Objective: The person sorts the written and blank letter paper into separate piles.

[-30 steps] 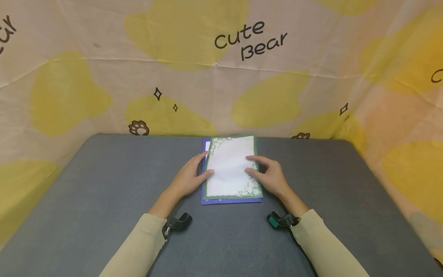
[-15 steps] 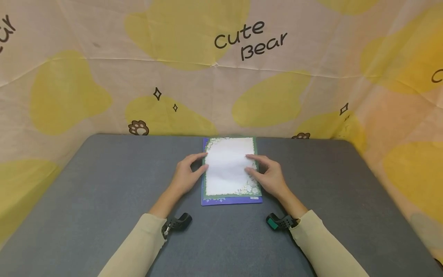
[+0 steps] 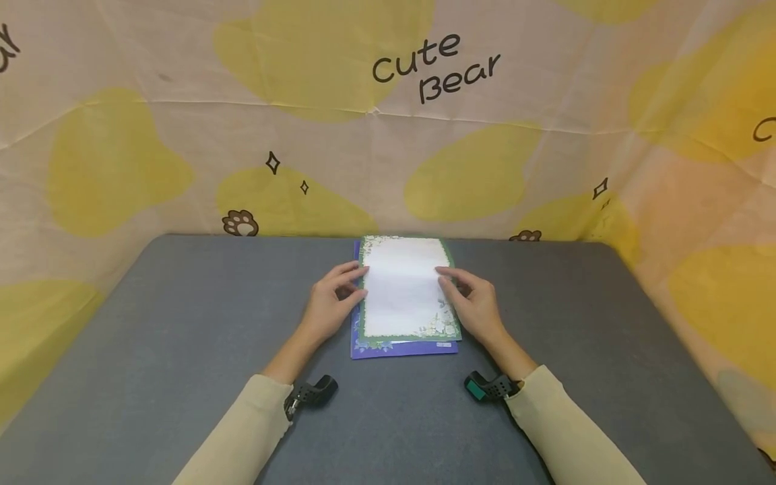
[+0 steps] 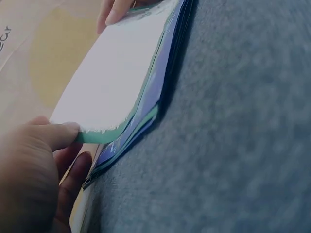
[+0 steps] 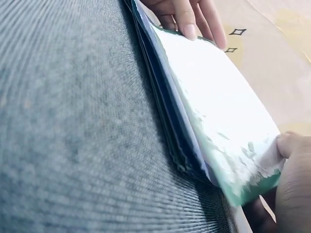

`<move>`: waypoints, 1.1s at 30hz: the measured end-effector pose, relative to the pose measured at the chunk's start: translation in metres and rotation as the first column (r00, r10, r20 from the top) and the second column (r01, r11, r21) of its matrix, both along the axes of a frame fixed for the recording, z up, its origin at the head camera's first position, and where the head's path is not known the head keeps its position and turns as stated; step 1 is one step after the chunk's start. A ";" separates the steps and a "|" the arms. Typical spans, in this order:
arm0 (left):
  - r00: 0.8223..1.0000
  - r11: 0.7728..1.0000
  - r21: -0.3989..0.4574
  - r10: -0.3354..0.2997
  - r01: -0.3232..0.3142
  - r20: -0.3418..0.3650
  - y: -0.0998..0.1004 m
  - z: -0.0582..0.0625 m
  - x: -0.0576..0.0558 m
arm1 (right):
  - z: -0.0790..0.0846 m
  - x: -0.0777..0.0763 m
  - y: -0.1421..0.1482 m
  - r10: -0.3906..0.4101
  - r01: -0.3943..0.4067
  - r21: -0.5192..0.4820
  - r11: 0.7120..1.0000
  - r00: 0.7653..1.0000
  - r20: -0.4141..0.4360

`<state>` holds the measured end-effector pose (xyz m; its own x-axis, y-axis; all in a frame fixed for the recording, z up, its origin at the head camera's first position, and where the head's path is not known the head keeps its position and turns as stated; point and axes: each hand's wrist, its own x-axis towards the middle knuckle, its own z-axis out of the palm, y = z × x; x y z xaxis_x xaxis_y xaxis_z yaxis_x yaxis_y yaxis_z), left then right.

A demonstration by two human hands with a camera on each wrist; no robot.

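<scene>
Just below the frame's centre, a green-bordered sheet (image 3: 403,289) is over a purple stack (image 3: 412,349), long axis running bottom to top; left hand (image 3: 325,308) and right hand (image 3: 479,308), equally near, pinch its opposite long sides.

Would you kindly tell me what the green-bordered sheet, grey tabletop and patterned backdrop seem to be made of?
Green-bordered sheet: probably paper, thin and curving in the left wrist view, matte from above.
Grey tabletop: apparently dull woven fabric, given the fine ribbing in the right wrist view.
Patterned backdrop: likely matte printed cloth, judging by its creases.
</scene>
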<state>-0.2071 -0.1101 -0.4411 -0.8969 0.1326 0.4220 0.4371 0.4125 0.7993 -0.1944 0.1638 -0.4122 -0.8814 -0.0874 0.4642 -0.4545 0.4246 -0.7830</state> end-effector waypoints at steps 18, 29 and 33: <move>0.996 0.998 -0.053 -0.040 0.044 0.083 0.014 0.011 0.002 | -0.003 -0.003 0.005 -0.087 0.090 -0.086 0.992 0.995 0.040; 0.987 1.000 -0.021 -0.002 0.006 0.159 0.051 0.023 0.001 | -0.031 -0.019 0.033 -0.180 0.188 -0.165 0.968 0.982 0.063; 0.981 1.000 -0.013 -0.012 0.015 0.192 0.065 0.025 0.001 | -0.028 -0.017 0.041 -0.204 0.219 -0.181 0.959 0.974 0.102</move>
